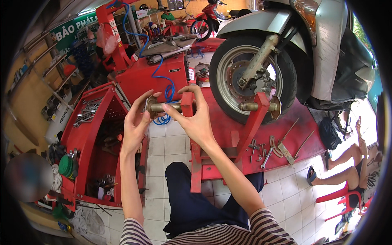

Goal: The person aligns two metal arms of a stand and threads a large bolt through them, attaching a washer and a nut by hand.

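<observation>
My left hand (136, 124) grips the wide end of a metal clamp screw (156, 108), fingers and thumb around its disc. The threaded shaft runs through the top of a red steel post (187, 104) on the lift. My right hand (197, 126) is closed around that post top, its thumb pressed along the screw; its other fingertips are partly hidden. A second clamp screw (248, 106) passes through another red post (253, 124), beside the front tyre (220, 67) of a silver scooter (326, 53). Neither hand touches that one.
Loose bolts and a spanner (267, 157) lie on the red lift platform (228, 173). A red tool cart (116, 163) stands at my left, with spanners on top. A blue air hose (169, 87) coils behind my hands. At far right a person sits on a red chair (347, 196).
</observation>
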`<state>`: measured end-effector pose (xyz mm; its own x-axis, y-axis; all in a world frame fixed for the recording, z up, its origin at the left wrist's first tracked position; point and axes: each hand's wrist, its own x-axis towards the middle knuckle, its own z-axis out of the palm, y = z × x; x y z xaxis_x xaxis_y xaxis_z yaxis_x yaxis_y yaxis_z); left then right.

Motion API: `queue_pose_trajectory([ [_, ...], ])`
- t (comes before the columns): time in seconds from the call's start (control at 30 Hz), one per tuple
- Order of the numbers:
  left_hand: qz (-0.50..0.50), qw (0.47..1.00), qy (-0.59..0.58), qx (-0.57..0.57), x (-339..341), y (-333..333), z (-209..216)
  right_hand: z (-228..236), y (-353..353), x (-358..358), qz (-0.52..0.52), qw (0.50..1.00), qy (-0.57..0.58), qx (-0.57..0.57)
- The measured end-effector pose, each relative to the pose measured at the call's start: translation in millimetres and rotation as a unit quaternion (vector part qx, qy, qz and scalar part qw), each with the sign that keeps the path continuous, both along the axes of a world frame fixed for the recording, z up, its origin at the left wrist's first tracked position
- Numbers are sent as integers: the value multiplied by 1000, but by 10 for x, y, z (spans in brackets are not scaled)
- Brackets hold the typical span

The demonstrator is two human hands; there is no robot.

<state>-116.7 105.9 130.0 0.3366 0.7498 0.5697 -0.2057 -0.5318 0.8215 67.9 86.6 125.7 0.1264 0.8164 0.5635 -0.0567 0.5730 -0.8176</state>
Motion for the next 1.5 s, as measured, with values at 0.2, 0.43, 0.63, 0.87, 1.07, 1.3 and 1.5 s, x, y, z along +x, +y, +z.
queue_pose_trajectory([
  [0.2, -28, 999, -18, -11, 25, 40, -48, -42, 74, 3, -30, 997, 7, 77],
  [0.43, -9, 999, 16, -45, 26, -58, -24, -135, 137, -80, -14, 998, 41, 44],
  [0.63, 74, 993, 6, -95, 180, -104, 149, -184, 142, -61, 2, 997, 64, 43],
  [0.87, 164, 985, -17, -44, 314, -154, 82, -279, 16, 6, 5, 1000, 11, -2],
  [1.07, 93, 989, -105, 41, 332, -70, -38, -396, 102, -35, -25, 1000, -1, 7],
  [1.3, 146, 983, -73, -85, 435, -22, -32, -392, 81, -33, -44, 999, -14, 16],
  [1.5, 201, 977, -55, 46, 434, 58, -161, -454, 120, -38, -64, 997, 1, 33],
])
